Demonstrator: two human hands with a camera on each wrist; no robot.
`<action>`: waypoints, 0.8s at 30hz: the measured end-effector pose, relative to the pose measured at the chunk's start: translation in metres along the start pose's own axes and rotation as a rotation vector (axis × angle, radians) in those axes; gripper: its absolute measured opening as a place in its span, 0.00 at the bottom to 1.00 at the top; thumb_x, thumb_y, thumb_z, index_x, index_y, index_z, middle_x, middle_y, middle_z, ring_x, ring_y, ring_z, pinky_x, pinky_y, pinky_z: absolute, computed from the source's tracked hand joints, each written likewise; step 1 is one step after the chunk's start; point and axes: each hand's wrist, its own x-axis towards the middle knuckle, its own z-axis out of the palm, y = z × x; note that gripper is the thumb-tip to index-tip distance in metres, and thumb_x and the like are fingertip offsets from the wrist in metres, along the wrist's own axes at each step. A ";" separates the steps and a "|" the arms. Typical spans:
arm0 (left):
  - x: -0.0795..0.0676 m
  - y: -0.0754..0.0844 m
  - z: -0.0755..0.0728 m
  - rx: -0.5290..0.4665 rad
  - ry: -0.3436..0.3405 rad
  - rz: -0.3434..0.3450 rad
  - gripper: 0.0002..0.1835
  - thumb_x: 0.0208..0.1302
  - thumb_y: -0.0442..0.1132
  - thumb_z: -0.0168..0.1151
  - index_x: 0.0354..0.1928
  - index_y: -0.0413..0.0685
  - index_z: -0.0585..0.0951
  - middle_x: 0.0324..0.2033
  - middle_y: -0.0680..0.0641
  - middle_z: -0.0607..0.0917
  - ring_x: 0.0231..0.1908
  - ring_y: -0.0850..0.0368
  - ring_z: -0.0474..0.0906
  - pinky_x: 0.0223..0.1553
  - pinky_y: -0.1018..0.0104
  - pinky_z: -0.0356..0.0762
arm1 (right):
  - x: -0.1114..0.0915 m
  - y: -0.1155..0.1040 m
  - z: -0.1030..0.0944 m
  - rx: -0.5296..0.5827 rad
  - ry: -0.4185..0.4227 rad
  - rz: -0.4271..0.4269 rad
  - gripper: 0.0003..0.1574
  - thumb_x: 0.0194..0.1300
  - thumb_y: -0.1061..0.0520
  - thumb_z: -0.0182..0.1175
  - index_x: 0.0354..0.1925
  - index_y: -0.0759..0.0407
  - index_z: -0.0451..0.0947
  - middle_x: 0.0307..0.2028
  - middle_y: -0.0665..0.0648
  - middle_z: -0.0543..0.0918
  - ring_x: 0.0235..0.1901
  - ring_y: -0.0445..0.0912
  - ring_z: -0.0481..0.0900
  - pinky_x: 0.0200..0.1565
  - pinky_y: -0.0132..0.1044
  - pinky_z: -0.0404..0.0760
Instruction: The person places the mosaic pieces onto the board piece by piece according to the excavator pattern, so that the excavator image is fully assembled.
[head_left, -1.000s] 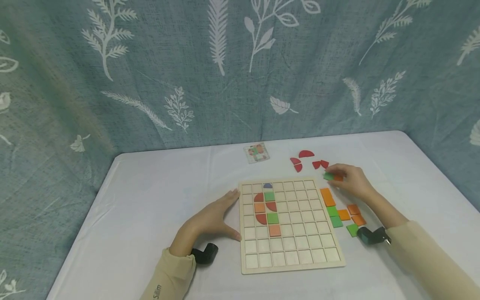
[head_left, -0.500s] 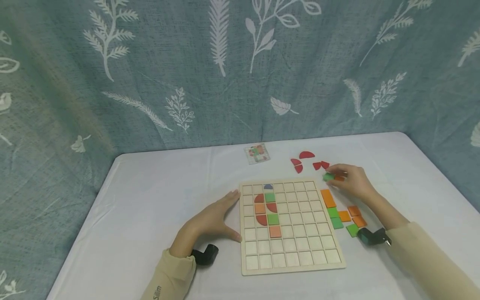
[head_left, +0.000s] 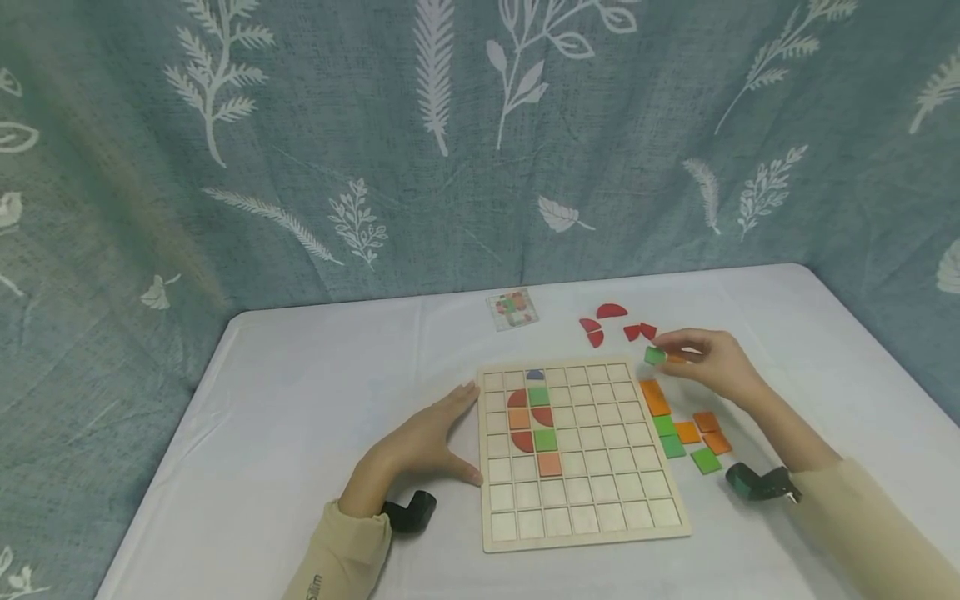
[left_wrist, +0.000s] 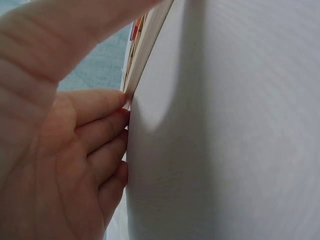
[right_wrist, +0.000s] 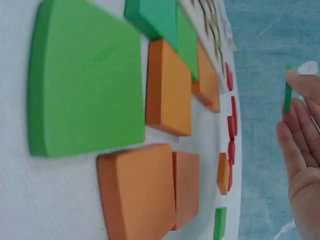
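My right hand pinches a green square tile between thumb and fingers, just off the board's upper right corner. In the right wrist view the green tile stands edge-on at the fingertips, above the tabletop. Part of an orange tile shows behind those fingers. My left hand spreads along the left edge of the wooden grid board, thumb and fingertips right at its rim. Red, orange, green and blue pieces sit in the board's upper left cells, such as a green square and an orange square.
Right of the board lie several loose orange tiles and green tiles. Red curved pieces lie behind it, near a small pattern card. A patterned curtain hangs behind the white table.
My right hand has lifted the green tile slightly and tilted it, and its wrist has shifted a little right. The left hand has stayed at the board's edge.
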 end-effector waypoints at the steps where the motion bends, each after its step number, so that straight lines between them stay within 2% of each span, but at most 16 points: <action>1: 0.000 0.000 0.000 -0.006 -0.001 0.000 0.64 0.27 0.53 0.79 0.71 0.48 0.55 0.71 0.49 0.53 0.70 0.51 0.47 0.68 0.51 0.51 | -0.001 -0.001 -0.001 0.033 0.001 -0.003 0.26 0.55 0.53 0.67 0.50 0.63 0.77 0.46 0.55 0.82 0.47 0.39 0.77 0.50 0.28 0.76; 4: -0.001 0.001 -0.001 -0.024 0.000 0.001 0.64 0.27 0.53 0.80 0.71 0.48 0.55 0.70 0.48 0.53 0.70 0.52 0.47 0.68 0.52 0.51 | -0.005 -0.004 -0.003 0.136 0.000 -0.015 0.26 0.55 0.55 0.67 0.50 0.66 0.77 0.42 0.44 0.82 0.44 0.30 0.76 0.48 0.21 0.75; 8: 0.000 0.001 -0.002 -0.022 0.001 0.001 0.64 0.27 0.53 0.80 0.71 0.48 0.55 0.70 0.48 0.53 0.70 0.52 0.47 0.68 0.52 0.51 | -0.011 -0.008 -0.004 0.182 -0.017 -0.014 0.26 0.55 0.56 0.67 0.50 0.69 0.75 0.41 0.36 0.80 0.44 0.27 0.76 0.45 0.21 0.76; 14: 0.000 0.001 -0.003 -0.020 -0.004 0.002 0.64 0.27 0.53 0.80 0.71 0.48 0.54 0.70 0.49 0.53 0.70 0.52 0.47 0.68 0.53 0.51 | -0.021 -0.016 -0.001 0.146 -0.040 -0.004 0.26 0.53 0.56 0.68 0.48 0.67 0.76 0.41 0.42 0.81 0.43 0.28 0.77 0.46 0.24 0.78; 18: 0.000 0.001 -0.004 -0.015 -0.008 0.011 0.64 0.28 0.53 0.80 0.71 0.47 0.54 0.70 0.48 0.53 0.70 0.52 0.47 0.68 0.53 0.51 | -0.027 -0.025 0.007 0.175 -0.062 -0.056 0.23 0.52 0.60 0.68 0.46 0.68 0.76 0.41 0.46 0.81 0.44 0.30 0.78 0.48 0.28 0.78; 24: 0.000 0.000 -0.004 -0.012 -0.009 0.012 0.64 0.28 0.53 0.79 0.71 0.47 0.54 0.70 0.48 0.53 0.70 0.51 0.48 0.68 0.53 0.51 | -0.035 -0.042 0.024 0.214 -0.098 -0.131 0.20 0.50 0.64 0.68 0.44 0.68 0.77 0.41 0.54 0.82 0.43 0.32 0.78 0.49 0.27 0.77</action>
